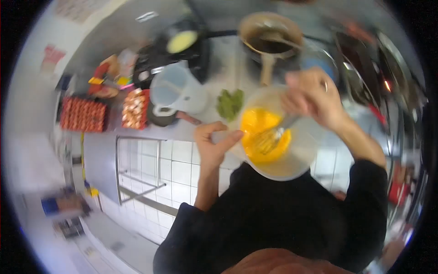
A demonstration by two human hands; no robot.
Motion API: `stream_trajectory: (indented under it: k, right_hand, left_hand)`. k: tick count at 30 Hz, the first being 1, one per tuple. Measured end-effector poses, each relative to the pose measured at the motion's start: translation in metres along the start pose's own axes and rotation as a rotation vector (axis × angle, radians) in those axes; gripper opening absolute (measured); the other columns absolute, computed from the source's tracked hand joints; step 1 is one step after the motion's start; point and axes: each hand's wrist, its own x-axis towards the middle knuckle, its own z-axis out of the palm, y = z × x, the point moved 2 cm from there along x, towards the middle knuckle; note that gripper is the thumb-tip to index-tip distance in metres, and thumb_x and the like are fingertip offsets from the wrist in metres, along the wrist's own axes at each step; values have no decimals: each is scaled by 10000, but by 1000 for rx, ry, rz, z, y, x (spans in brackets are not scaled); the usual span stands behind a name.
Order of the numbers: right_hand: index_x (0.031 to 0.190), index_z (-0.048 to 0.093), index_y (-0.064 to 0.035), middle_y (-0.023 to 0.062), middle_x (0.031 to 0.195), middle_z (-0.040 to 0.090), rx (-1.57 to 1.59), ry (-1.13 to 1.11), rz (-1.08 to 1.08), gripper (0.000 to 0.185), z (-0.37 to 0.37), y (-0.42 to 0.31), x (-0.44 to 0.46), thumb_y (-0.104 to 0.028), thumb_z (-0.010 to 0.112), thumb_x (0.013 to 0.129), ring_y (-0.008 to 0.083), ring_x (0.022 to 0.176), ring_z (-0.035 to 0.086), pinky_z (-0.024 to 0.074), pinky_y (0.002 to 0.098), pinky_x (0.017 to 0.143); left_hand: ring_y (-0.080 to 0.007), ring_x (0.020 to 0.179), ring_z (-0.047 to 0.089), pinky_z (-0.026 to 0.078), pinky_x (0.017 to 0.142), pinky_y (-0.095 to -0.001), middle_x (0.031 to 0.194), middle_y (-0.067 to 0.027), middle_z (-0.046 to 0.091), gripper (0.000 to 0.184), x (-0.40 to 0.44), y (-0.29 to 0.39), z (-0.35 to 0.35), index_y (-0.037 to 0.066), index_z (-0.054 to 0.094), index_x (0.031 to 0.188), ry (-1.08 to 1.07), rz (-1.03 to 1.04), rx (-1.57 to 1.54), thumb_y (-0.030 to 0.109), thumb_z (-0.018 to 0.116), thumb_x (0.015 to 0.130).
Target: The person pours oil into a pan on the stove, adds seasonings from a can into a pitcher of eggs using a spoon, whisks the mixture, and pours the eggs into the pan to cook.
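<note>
A translucent plastic bowl (303, 148) is tilted close to my body, with bright yellow-orange liquid (258, 119) like beaten egg inside. My left hand (213, 144) is closed on the bowl's left edge, thumb on top. Above the bowl, my right hand (315, 96) is wrapped around the handle of a wire whisk (270, 139). The whisk's wires dip into the yellow liquid, and the right hand is slightly blurred. Green leaves (229, 105) lie on the counter just beyond the bowl.
A pan with a wooden handle (267, 68) holds dark contents behind the bowl. To the left stand a white pitcher (194, 96), a tray of eggshells (135, 109) and stacked red egg trays (83, 114). Farther back, a black pan (194, 29) holds something pale yellow.
</note>
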Motion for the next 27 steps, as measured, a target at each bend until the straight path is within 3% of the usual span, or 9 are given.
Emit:
stream_trajectory:
  k: [4,7,9,13,15,18,23,26,27]
  right_hand:
    - [730,694,-54,27,713,678,-428,-580,-3,262,28,-34,22,-116,730,981,112,595,576,445,300,587]
    - [735,688,-85,2,595,590,-83,-140,26,265,-9,-31,32,-154,701,991,107,565,541,393,281,545]
    - [750,685,-102,-13,548,549,-559,-600,52,251,10,-20,29,-166,687,993,100,554,519,372,267,531]
    - [813,671,-91,-13,564,562,-12,88,68,199,-36,-10,48,-183,761,964,90,569,527,369,264,511]
    - [804,646,-84,-8,585,564,-410,-338,-53,230,-11,-25,51,-193,749,977,84,564,521,397,263,520]
    - [777,684,-65,40,698,672,105,-31,54,163,-45,-29,60,-93,773,910,111,627,621,496,273,568]
    - [751,699,-71,47,743,678,-395,-291,31,250,-34,-29,60,-203,744,959,123,660,644,511,277,599]
    - [697,704,-56,52,699,682,-55,136,99,260,-34,-15,63,-137,757,938,112,684,650,515,293,626]
    - [696,700,-62,57,705,680,-337,-265,107,263,-25,-27,66,-128,740,948,107,702,653,519,292,642]
  left_hand:
    - [-56,610,558,414,570,-265,668,-3,678,266,15,33,16,36,734,740,-46,183,196,210,924,807]
    - [-45,595,468,354,546,-280,619,13,573,313,18,28,16,32,701,714,10,97,95,230,923,812]
    - [-50,593,447,339,547,-286,610,14,520,330,16,21,22,38,680,696,21,101,98,229,926,804]
    - [-45,598,392,307,538,-296,606,25,462,298,27,28,26,34,718,732,19,-43,58,243,911,823]
    - [-47,594,384,300,536,-299,602,36,455,291,31,35,28,26,733,751,45,-6,56,248,901,835]
    - [-24,574,399,312,503,-278,554,30,470,466,35,32,32,13,647,632,58,17,34,345,914,821]
    - [-39,558,397,319,503,-286,550,18,459,462,51,38,31,14,659,644,83,63,106,356,911,824]
    - [-39,552,426,335,508,-282,556,8,504,413,55,33,30,22,693,670,89,49,106,337,912,822]
    - [-38,551,440,343,511,-280,559,3,528,393,56,31,30,24,707,680,63,29,103,329,912,821]
